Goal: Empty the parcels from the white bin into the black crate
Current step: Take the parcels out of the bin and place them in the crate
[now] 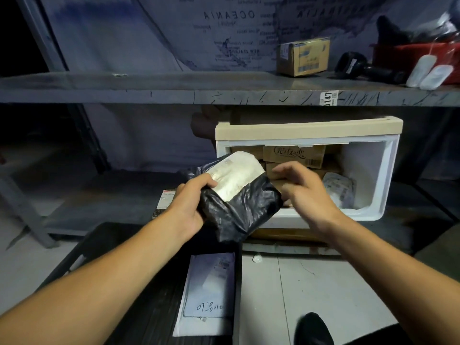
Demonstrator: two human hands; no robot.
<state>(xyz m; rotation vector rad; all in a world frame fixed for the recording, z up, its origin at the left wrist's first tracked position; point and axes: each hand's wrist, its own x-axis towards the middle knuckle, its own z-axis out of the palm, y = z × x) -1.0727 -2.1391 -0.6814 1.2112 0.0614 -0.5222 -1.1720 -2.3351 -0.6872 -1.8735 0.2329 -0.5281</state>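
Your left hand [191,207] grips the black poly mailer [239,207]; right hand [298,188] fingers loosely curled, seemingly empty. That slack plastic could slip short of the black crate [139,307].

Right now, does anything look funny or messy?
The white bin lies tipped on its side, its opening facing out. The map behind the shelf shows its letters backwards.
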